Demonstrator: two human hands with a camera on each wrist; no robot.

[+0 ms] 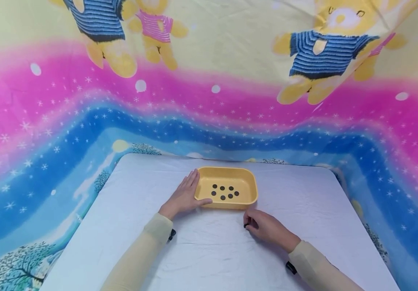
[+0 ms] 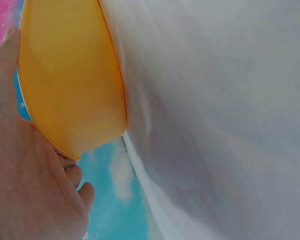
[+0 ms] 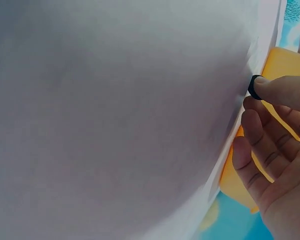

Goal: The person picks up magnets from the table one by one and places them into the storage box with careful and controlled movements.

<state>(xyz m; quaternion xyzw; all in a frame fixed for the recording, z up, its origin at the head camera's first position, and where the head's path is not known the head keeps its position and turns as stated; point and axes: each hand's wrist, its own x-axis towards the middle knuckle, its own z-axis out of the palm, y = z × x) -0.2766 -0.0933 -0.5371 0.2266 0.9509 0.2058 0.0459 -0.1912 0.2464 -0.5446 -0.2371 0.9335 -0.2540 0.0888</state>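
A yellow rectangular tray (image 1: 250,194) with rounded corners stands on the white-covered table, several small dark round discs (image 1: 223,197) lying flat inside it. My left hand (image 1: 185,198) rests against the tray's left end, its fingers straight along the side and the thumb over the near rim. In the left wrist view, the thumb lies along the edge of the tray (image 2: 75,75). Just in front of the tray's near right corner, my right hand (image 1: 267,230) pinches a small black disc (image 3: 255,87) between thumb and forefinger; its other fingers are loosely bent.
The white cloth (image 1: 209,258) covers the tabletop around the tray and has faint wrinkles. Behind and beside the table hangs a printed curtain (image 1: 209,109) with bears and snowflakes. A small black device (image 1: 291,267) sits at the right wrist.
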